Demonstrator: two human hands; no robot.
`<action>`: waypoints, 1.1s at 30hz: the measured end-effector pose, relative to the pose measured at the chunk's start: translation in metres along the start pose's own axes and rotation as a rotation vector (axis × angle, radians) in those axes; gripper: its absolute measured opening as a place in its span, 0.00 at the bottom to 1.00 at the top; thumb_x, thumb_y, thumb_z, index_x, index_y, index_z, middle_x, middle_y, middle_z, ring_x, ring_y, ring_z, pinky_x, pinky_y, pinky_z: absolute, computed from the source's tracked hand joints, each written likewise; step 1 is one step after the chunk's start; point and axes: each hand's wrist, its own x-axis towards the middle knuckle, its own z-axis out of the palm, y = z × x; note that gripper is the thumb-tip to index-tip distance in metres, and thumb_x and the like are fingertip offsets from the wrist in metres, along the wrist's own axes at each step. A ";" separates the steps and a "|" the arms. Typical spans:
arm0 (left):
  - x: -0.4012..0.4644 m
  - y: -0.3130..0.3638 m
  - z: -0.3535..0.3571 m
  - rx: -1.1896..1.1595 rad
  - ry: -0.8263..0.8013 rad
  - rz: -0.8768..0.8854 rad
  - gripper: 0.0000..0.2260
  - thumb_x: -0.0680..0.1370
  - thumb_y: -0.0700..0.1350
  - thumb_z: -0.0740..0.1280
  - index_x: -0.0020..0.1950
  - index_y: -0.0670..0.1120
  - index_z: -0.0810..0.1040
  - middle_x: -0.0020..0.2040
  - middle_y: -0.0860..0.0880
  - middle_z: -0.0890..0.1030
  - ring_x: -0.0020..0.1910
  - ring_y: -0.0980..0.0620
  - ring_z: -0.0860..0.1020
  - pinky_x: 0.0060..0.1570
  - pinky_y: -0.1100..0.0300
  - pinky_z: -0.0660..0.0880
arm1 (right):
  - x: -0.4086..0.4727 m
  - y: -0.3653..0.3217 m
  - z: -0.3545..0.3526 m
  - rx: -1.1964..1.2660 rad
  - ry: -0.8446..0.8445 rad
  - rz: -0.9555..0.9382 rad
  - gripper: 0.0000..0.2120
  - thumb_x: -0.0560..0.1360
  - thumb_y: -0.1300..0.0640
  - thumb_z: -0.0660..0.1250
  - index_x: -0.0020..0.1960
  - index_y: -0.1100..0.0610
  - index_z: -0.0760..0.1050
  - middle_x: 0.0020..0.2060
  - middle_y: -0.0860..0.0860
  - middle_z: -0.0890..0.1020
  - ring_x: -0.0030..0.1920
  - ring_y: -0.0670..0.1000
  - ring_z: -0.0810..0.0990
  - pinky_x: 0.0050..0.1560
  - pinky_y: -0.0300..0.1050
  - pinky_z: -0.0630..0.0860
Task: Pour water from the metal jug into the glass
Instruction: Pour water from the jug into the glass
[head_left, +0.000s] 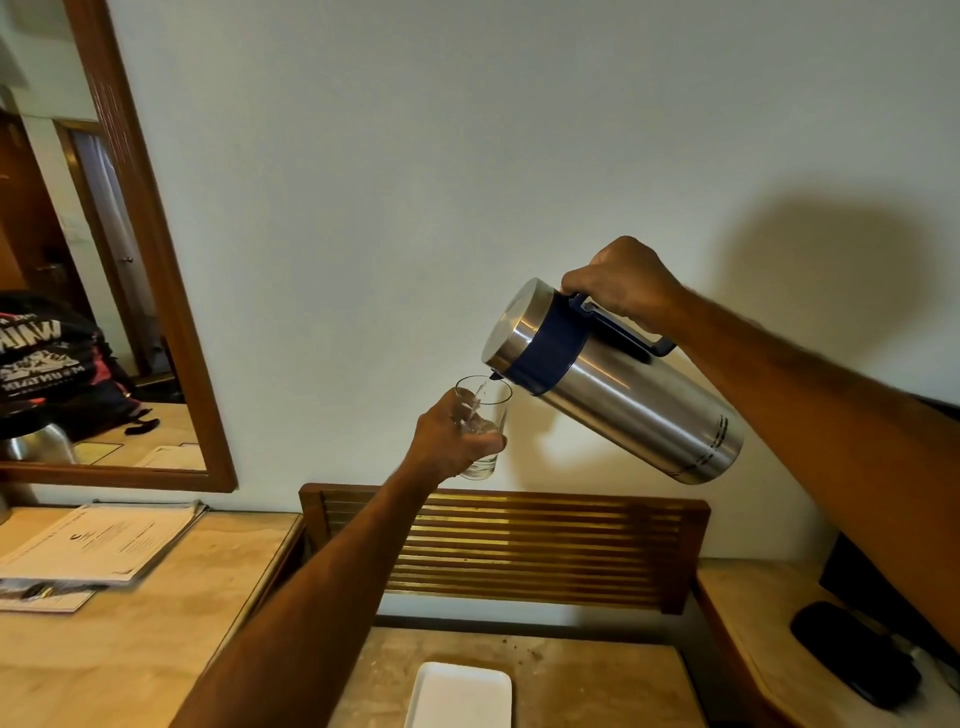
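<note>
My right hand (626, 283) grips the dark blue handle of the metal jug (618, 392), which is steel with a blue collar and tilted down to the left in the air. A thin stream of water runs from its spout into the clear glass (485, 400). My left hand (452, 439) is wrapped around the lower part of the glass and holds it up in front of the wall, just under the spout. A little water lies in the glass; my fingers hide part of it.
Below the hands stands a slatted wooden rack (519, 551) over a low marble surface with a white tray (460, 693). Papers (98, 540) lie on the counter at left under a wood-framed mirror (150, 260). A black case (857, 657) rests at right.
</note>
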 end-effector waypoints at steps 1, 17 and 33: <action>0.000 0.000 0.000 0.002 0.000 0.000 0.27 0.67 0.52 0.77 0.63 0.49 0.72 0.56 0.47 0.80 0.53 0.45 0.80 0.42 0.64 0.76 | 0.000 -0.001 0.000 -0.007 0.002 -0.003 0.19 0.65 0.51 0.71 0.43 0.69 0.80 0.31 0.56 0.75 0.33 0.52 0.72 0.36 0.46 0.68; -0.002 0.000 -0.001 0.010 0.016 -0.003 0.25 0.69 0.50 0.78 0.61 0.48 0.72 0.57 0.48 0.79 0.53 0.46 0.79 0.42 0.65 0.74 | 0.003 -0.004 0.002 -0.075 -0.016 -0.016 0.18 0.63 0.49 0.70 0.35 0.66 0.77 0.30 0.55 0.74 0.32 0.53 0.72 0.37 0.48 0.69; -0.005 0.006 0.001 0.012 0.000 0.011 0.27 0.69 0.50 0.78 0.64 0.48 0.72 0.56 0.49 0.79 0.53 0.46 0.80 0.42 0.65 0.75 | 0.005 -0.010 0.003 -0.156 -0.028 -0.053 0.17 0.66 0.48 0.70 0.36 0.63 0.77 0.31 0.54 0.76 0.33 0.52 0.74 0.37 0.47 0.70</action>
